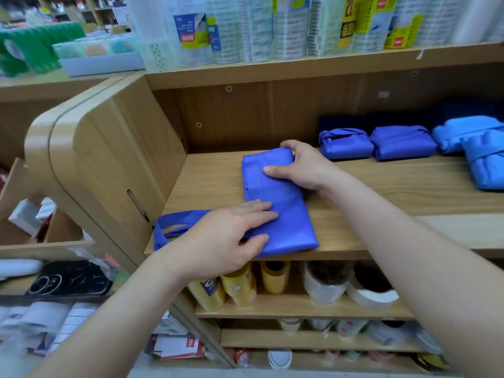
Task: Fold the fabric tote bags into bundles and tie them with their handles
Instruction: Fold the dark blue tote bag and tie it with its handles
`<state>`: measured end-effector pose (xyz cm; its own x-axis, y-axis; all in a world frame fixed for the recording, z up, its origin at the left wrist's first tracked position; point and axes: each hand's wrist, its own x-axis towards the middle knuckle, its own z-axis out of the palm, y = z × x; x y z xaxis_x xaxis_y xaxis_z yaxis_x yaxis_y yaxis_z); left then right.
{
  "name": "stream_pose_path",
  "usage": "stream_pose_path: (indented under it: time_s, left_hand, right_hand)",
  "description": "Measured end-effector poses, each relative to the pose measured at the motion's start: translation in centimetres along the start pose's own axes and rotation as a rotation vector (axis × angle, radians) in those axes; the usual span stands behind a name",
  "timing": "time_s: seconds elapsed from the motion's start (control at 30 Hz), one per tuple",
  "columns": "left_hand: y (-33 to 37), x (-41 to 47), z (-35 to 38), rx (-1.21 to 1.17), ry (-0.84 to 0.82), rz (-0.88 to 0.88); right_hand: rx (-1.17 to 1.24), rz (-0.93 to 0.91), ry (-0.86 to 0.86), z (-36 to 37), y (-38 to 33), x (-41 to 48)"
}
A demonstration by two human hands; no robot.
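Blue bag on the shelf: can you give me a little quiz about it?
1. True or false: the blue bag is already tied with its handles.
2. The left hand: A presses the bag flat, B lifts it up, C touches nothing.
3. Fill in: the finished bundles lie to the bag's ____.
Key: 1 false; 2 A; 3 right.

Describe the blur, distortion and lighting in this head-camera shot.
Head view: wide-angle distortion bends the wooden shelf; the blue tote bag, left hand and right hand are fairly sharp; packages above and goods at lower left are blurred; lighting is even, shadows soft.
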<state>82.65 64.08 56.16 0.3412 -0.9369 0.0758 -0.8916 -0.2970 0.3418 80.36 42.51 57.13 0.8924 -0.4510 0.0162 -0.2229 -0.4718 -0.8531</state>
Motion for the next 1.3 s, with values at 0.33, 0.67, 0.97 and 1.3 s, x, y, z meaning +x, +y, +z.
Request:
stream_pose_path:
  time_s: [0.33,0.67,0.97,1.3]
  left_hand:
    - [-0.8,-1.0,0.2,-0.339,0.21,0.028]
    - [0.8,3.7,-0.6,-0.292,0.546,-0.345]
    - [1.8,4.4,-1.0,-0.339,0.364,-0.471]
    - [3.3,4.5,0.5,-0.296,0.306,-0.364]
  right_hand:
    - [0.377,-0.03,-0.087,-0.4,0.2,-2.0]
    - [0.765,0.072,-0.09,-0.4,-0.6,-5.1]
    - [0.512,-0.188,0.58,2.8,-1.3,-5.6]
    - [0.374,-0.359,0.592,1.5,-1.2,-6.4]
